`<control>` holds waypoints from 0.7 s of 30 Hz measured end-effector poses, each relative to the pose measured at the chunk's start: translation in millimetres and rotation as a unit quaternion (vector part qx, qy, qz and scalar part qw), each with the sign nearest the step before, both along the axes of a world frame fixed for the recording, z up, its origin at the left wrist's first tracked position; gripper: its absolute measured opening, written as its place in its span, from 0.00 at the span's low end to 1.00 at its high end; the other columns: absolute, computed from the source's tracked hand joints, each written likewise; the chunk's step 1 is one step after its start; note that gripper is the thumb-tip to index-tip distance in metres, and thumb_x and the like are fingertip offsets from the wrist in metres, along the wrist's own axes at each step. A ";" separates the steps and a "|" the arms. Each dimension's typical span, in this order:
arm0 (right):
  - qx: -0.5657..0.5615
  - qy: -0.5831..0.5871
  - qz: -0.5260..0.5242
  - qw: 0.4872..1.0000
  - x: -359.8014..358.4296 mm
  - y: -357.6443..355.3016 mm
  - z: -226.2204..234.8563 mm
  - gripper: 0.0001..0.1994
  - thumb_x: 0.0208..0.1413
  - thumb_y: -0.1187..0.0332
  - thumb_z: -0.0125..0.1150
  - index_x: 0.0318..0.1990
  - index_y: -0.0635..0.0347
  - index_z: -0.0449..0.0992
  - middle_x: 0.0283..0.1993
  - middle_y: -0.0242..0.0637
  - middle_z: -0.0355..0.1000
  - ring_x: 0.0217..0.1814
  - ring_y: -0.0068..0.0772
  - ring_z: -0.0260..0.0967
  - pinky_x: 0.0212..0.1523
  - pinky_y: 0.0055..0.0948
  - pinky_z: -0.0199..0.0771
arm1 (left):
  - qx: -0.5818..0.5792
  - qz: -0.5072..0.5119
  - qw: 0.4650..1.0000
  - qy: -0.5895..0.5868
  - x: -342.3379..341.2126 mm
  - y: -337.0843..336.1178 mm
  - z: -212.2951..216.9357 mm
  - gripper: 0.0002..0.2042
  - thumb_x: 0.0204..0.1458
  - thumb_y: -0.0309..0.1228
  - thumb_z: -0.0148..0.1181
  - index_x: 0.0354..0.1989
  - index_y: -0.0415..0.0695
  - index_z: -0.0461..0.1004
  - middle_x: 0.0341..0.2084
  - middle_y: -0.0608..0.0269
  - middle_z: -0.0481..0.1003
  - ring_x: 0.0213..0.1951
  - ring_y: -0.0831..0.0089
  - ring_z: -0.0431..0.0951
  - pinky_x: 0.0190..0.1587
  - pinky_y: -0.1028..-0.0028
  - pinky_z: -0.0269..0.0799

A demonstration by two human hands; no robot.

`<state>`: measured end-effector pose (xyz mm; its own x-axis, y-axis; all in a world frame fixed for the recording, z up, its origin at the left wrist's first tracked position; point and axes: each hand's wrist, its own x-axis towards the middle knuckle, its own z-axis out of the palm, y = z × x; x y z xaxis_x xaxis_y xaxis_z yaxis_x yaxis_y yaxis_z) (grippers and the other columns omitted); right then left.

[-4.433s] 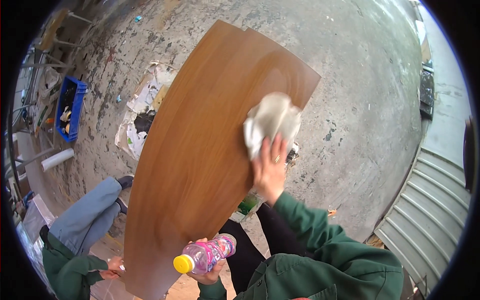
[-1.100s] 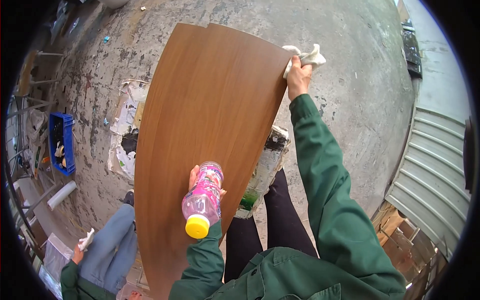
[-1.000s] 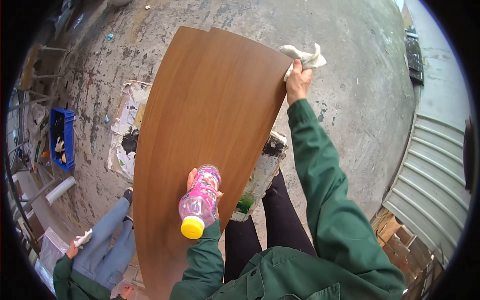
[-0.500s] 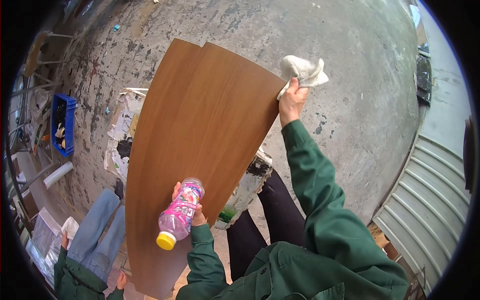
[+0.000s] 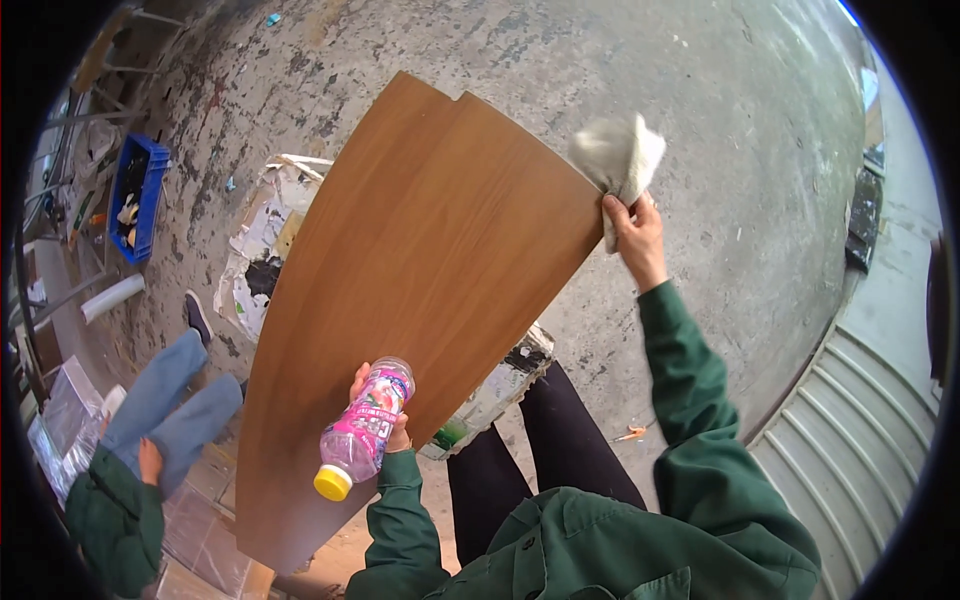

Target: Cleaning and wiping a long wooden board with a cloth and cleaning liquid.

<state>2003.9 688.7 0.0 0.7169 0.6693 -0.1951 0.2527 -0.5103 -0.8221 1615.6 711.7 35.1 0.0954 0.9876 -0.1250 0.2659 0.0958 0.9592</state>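
Note:
A long brown wood-grain board (image 5: 430,240) lies in front of me, narrow notch at its far end. My left hand (image 5: 398,432) is closed around a clear plastic bottle (image 5: 368,420) with a pink label and yellow cap, held over the near part of the board, cap tilted toward me. At the board's far right corner, my right hand (image 5: 636,235) grips a whitish cloth (image 5: 622,155). The thumb presses the cloth near the board's edge, and the loose part sticks out beyond it, slightly blurred.
Paint-spattered supports (image 5: 262,255) show under the board's left side. A co-worker in jeans (image 5: 165,400) is at the lower left. Farther left are a blue crate (image 5: 137,200) and a white roll (image 5: 113,298). Orange-handled scissors (image 5: 630,433) lie on the floor, and a ribbed metal panel (image 5: 850,430) stands at right.
My right hand has moved right and slightly nearer with the cloth, which has changed its fold. The view has shifted, and the co-worker's legs and hand have moved. The bottle stays in my left hand.

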 end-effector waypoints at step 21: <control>0.019 0.089 0.141 0.986 -17.9 175.8 8.9 0.16 0.48 0.58 0.51 0.35 0.64 0.70 0.26 0.37 0.69 0.28 0.25 0.64 0.32 0.25 0.63 | 0.006 0.015 1.000 -0.021 15.4 4.8 9.8 0.40 0.32 0.49 0.63 0.53 0.44 0.52 0.51 0.53 0.59 0.54 0.63 0.55 0.56 0.66 0.48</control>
<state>1985.9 864.5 8.8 0.4574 0.8464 -0.2727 0.2300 -0.4088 -0.8832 1631.0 716.5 44.9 0.0709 0.9914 -0.1097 0.2228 0.0915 0.9706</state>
